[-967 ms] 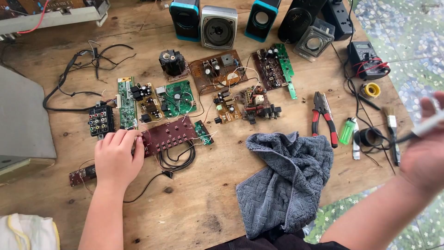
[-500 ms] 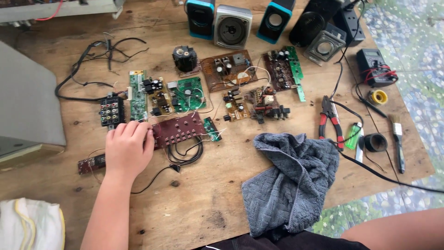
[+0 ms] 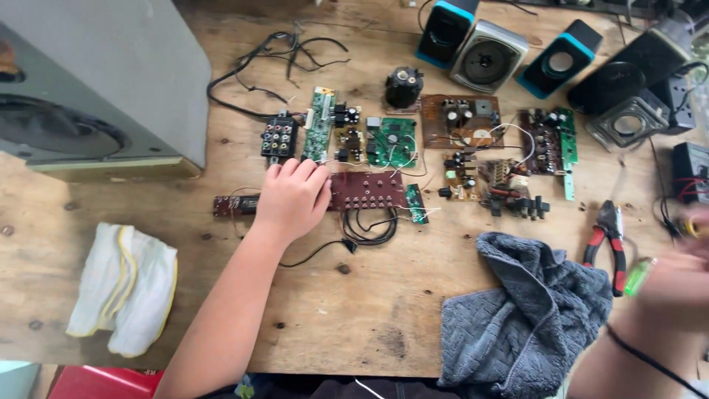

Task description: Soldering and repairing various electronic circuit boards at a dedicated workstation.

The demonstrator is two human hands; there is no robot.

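left hand [image 3: 294,198] flat | brown perforated circuit board [image 3: 367,191] (rectangular) | rough wooden table [image 3: 354,310]

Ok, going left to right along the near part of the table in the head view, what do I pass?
White and yellow cloth → left hand resting on the dark red circuit board → grey towel → red-handled pliers → blurred right hand.

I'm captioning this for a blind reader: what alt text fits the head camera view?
A person's left hand rests on a dark red circuit board among other boards on a wooden table. The blurred right hand is beside red-handled pliers and a grey towel; small speakers line the far edge.
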